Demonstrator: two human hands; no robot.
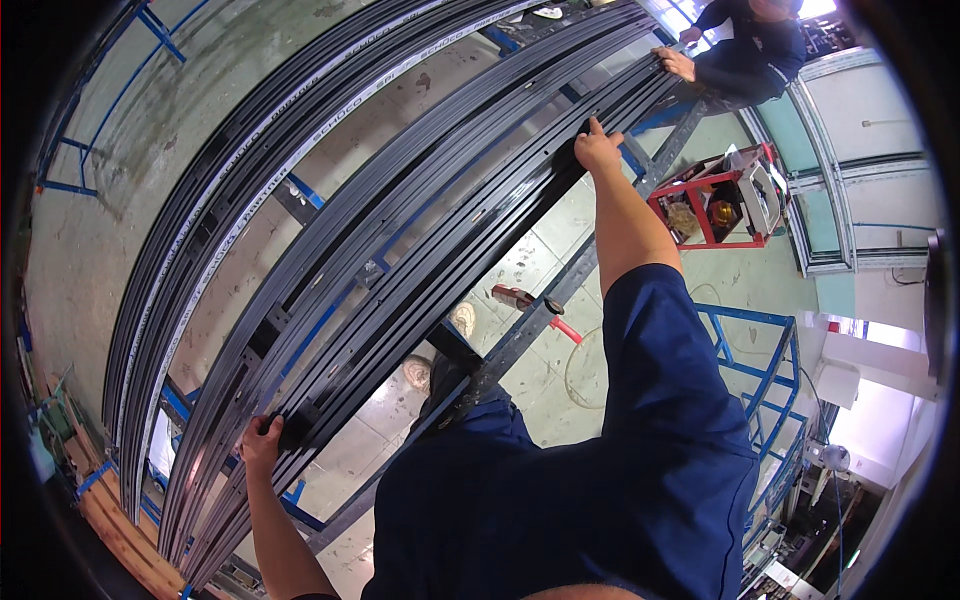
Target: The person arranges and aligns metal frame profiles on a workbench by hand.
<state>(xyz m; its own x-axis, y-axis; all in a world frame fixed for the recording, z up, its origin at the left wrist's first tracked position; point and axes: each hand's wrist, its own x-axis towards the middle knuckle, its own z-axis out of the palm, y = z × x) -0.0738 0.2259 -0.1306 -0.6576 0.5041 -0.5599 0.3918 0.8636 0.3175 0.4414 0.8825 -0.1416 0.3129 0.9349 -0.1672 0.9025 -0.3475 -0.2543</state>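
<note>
Several long dark metal profiles (425,292) run diagonally across blue-framed supports in front of me, their length bent by the lens. At the lower left, my left hand (262,442) is closed on the edge of a near profile, thumb and fingertips curled on it. Farther along, at the upper right, my right hand (598,150) grips the nearest profile's edge, with one finger laid forward over the top. Parts of the fingers on both hands are hidden. Beyond my right hand, a co-worker's hand (677,65) rests on the same group of profiles at its far end.
Another bundle of dark profiles with white printed strips (255,213) lies farther left. A red cart (712,200) with tools stands at the right, above a blue metal frame (765,375). On the floor below the supports lies a red-handled tool (566,330). Wooden boards (125,535) are lower left.
</note>
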